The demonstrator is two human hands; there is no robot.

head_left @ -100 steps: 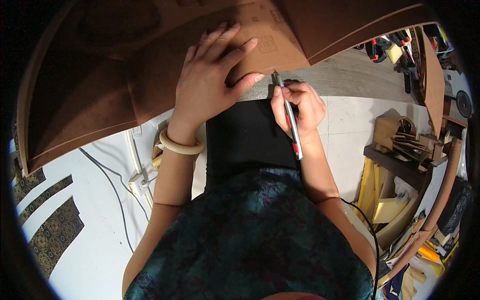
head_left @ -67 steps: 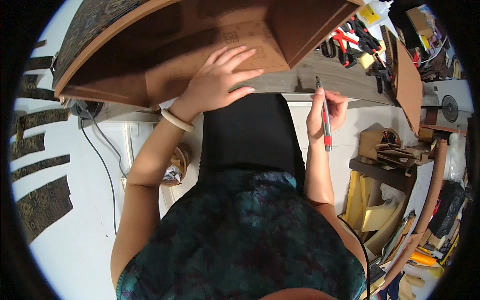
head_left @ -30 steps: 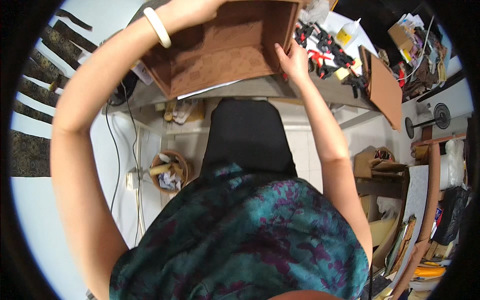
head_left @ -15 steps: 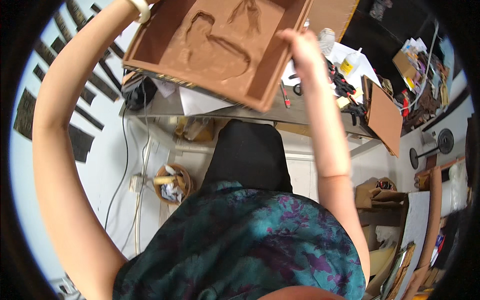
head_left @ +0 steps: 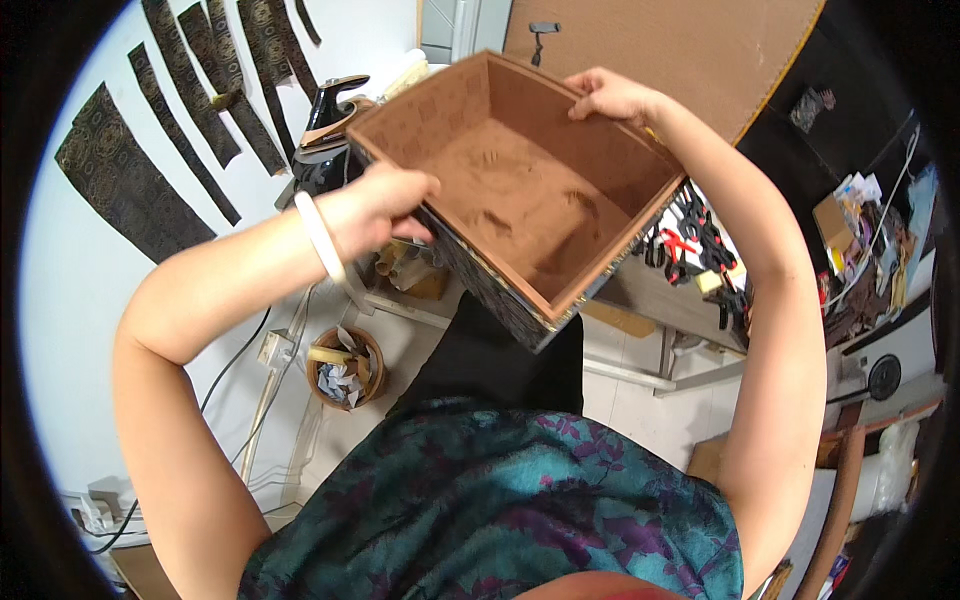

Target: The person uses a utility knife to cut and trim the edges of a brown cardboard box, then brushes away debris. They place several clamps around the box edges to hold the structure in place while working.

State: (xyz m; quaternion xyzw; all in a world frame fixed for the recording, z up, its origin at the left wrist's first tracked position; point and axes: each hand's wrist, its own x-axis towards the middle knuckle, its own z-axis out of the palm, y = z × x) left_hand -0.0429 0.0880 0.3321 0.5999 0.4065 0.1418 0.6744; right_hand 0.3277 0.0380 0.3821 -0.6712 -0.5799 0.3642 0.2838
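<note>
Held up between both hands is a deep rectangular box (head_left: 480, 130), tilted, with its hollow inside turned toward me. Its lining is brown and wrinkled on the bottom, and dark patterned material covers the outer sides. My left hand (head_left: 392, 200) grips the near left wall, thumb over the rim and fingers along the outer side. At the far right rim my right hand (head_left: 612, 97) pinches the wall, thumb on the inner face. The fingers behind that wall are hidden.
A workbench (head_left: 640, 300) stands beyond the box, with black and red clamps (head_left: 680, 245) on its right. An iron (head_left: 330, 115) stands at the back left. Dark patterned strips (head_left: 190, 85) hang on the left wall. A waste basket (head_left: 345, 368) sits on the floor.
The box has come nearer and turned, its near corner now pointing toward me. My left hand has come into view on its near side; my right hand has moved to the far rim.
</note>
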